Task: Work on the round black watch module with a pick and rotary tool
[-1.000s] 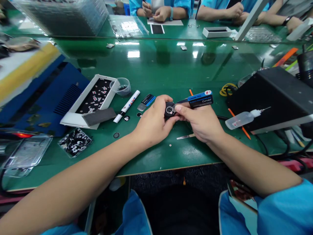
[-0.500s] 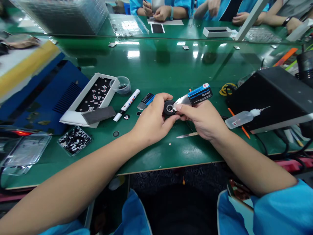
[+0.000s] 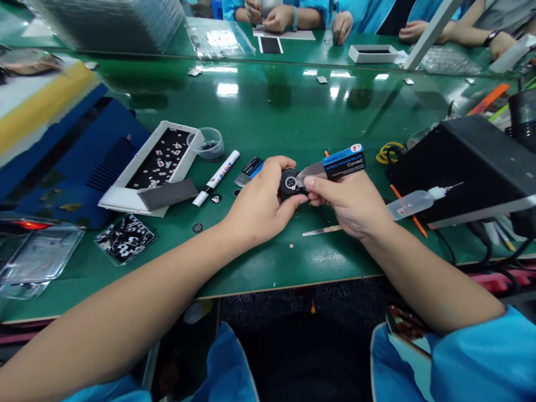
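Near the middle, my left hand is closed round a small round black device with a ringed centre and metal dots. My right hand pinches a thin metal pry blade with a black and blue "Curved" handle; its tip meets the device's face. Below the right hand lies a slim pointed blade tool. A second blue and black blade rests behind the left hand, beside a white paint marker. One small round part sits in front of the hands.
At left stand a white box of small parts, a clear cup, a clear tray and a blue machine. At right are a black box and a needle bottle. Co-workers' hands are across the table.
The blade in my right hand has tilted slightly, its tip still at the device. Across the table, a co-worker's hand has come down to the surface. The view has shifted slightly.
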Demonstrator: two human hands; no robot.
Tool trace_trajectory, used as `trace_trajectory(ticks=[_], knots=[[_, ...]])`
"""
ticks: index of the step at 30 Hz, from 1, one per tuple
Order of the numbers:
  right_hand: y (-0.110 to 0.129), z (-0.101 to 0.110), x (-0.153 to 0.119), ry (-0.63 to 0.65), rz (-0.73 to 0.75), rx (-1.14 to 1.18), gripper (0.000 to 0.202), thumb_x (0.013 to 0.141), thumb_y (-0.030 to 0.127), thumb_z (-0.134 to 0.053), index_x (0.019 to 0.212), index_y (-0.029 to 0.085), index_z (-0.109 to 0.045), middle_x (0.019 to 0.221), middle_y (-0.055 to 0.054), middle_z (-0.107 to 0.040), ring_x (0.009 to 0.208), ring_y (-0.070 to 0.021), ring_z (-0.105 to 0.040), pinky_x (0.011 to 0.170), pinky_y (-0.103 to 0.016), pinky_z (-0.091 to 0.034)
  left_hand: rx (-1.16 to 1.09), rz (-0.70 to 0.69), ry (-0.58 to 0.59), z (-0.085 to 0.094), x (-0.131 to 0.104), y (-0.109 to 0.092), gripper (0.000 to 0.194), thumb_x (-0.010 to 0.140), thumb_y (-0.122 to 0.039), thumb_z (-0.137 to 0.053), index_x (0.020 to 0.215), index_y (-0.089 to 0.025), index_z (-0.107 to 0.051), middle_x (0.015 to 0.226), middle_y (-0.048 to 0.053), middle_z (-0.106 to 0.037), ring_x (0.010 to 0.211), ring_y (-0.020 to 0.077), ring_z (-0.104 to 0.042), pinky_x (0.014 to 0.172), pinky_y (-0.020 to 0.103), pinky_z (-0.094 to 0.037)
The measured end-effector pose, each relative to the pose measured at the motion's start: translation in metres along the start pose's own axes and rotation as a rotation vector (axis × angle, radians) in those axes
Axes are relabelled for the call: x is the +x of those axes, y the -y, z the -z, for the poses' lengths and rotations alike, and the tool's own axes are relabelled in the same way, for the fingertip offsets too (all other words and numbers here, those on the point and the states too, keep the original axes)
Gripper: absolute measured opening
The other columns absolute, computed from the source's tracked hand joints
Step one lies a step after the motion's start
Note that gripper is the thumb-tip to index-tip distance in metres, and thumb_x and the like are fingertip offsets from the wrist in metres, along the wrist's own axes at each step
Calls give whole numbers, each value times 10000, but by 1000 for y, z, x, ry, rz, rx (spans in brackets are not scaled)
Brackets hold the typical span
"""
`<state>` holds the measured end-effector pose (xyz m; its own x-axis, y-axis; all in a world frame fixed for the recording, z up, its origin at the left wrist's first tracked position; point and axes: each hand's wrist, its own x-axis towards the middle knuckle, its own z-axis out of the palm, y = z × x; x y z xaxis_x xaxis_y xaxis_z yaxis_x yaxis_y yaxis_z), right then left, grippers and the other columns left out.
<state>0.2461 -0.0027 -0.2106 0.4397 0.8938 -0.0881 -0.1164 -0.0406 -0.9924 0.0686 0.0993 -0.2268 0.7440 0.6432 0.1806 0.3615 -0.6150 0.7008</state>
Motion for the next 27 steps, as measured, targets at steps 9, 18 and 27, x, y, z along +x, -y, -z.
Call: trace_trajectory(ticks=[9, 18, 27], knots=[[2, 0, 1, 14, 12, 23, 223, 718, 308, -969, 709, 192, -779, 682, 17, -697, 606, -95, -590, 582, -247, -475, 20, -2, 34, 1, -2, -2, 556, 1049, -299, -752, 1552, -218, -529, 1539, 141, -714, 1376, 305, -756, 1185, 496, -671], [-2, 0, 1, 46, -1, 69, 339, 684, 376, -1046, 683, 194, -759, 629, 34, -638, 577, -86, -496, 554, -262, -386, 67, -47, 16, 1, -4, 1, 519, 1055, -282, -712, 1530, -196, -521, 1512, 163, -716, 1319, 310, -768, 1089, 485, -657], [1, 1, 1, 68, -9, 64, 462, 649, 456, -1142, 701, 186, -771, 671, 23, -675, 578, -82, -484, 549, -267, -363, 90, -131, 7, 0, -4, 4, 499, 1067, -251, -683, 1528, -178, -505, 1511, 181, -714, 1322, 312, -787, 1067, 485, -659]])
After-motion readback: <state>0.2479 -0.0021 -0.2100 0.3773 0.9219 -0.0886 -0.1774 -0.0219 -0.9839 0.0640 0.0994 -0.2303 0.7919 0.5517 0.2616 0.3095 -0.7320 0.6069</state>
